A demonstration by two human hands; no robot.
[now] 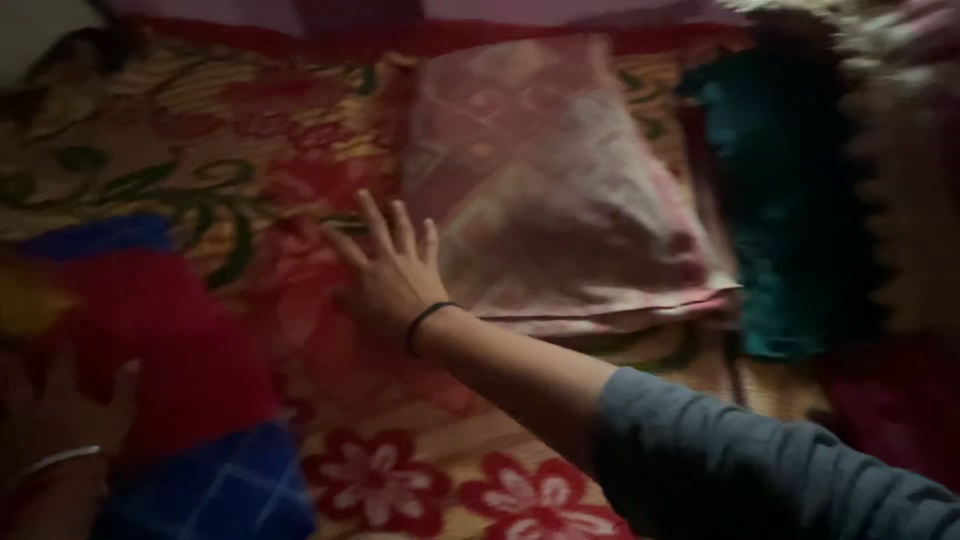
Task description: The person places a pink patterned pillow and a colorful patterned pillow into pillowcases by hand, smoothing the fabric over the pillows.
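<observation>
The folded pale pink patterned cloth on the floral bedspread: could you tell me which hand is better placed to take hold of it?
Probably the right hand: it lies flat, fingers spread, beside the folded pale pink patterned cloth. The left hand rests far off on red and blue checked fabric.

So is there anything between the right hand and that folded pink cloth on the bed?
Nothing visible. The right hand lies flat, fingers spread, on the floral bedspread right beside the left edge of the folded pink cloth; whether the fingertips touch it cannot be told. The left hand rests apart on a red and blue cloth.
</observation>
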